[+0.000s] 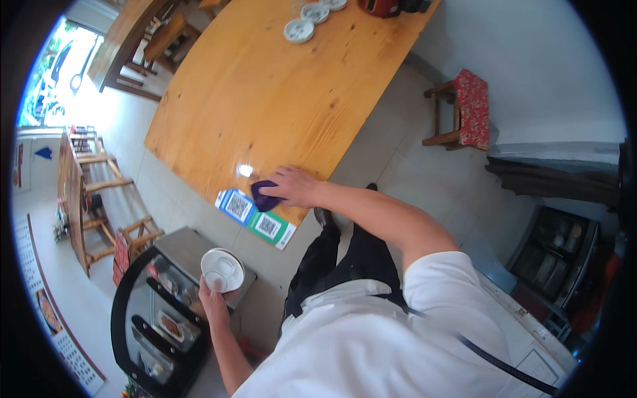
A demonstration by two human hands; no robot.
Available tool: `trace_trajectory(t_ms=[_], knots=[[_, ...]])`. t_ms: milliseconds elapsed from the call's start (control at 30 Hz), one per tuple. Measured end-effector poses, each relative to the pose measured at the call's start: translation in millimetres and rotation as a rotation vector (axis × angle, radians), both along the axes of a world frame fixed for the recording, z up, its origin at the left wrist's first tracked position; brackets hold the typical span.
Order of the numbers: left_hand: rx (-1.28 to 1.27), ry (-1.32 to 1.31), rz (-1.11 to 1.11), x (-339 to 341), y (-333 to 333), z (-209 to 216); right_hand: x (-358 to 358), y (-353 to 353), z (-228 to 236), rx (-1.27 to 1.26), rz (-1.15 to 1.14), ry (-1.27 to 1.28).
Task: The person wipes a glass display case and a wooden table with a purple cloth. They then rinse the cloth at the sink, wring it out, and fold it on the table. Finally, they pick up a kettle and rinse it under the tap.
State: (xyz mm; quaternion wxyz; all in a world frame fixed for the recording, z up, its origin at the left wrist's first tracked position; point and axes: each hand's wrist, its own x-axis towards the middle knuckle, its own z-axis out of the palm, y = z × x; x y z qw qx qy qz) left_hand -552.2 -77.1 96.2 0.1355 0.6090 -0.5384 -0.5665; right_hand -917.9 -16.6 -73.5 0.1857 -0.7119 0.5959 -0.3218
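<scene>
My right hand point(296, 186) presses a dark purple cloth point(263, 198) against the near end of the long wooden table point(265, 106), its fingers closed around the cloth. Beside the cloth, at the table's near edge, lie a blue card point(226, 199) and a green card point(283, 237), each with a square code. Out to the left, off the table, my left hand point(213, 304) grips a white dish point(233, 257) with a thin dark rim. Small clear cups point(217, 280) appear to sit in the dish; exactly how many is unclear.
Several small white dishes point(299, 30) and a red appliance point(379, 6) stand at the table's far end. A stool with a red patterned cover point(472, 109) is to the right. Below my left hand is a black-framed glass display case point(159, 318). More wooden furniture point(78, 199) stands left.
</scene>
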Motion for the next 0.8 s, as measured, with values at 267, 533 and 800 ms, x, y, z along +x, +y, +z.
trace_trajectory(t_ms=[267, 533, 800], knots=[[0.002, 0.041, -0.214, -59, -11, 1, -167, 96, 0, 0.057, -0.907, 0.175], [-0.031, 0.027, -0.333, -104, -9, 12, -166, 64, -46, -0.040, -1.466, 0.227], [-0.066, 0.023, -0.508, -218, 50, 31, -32, 135, -6, 0.152, -0.780, -0.172]])
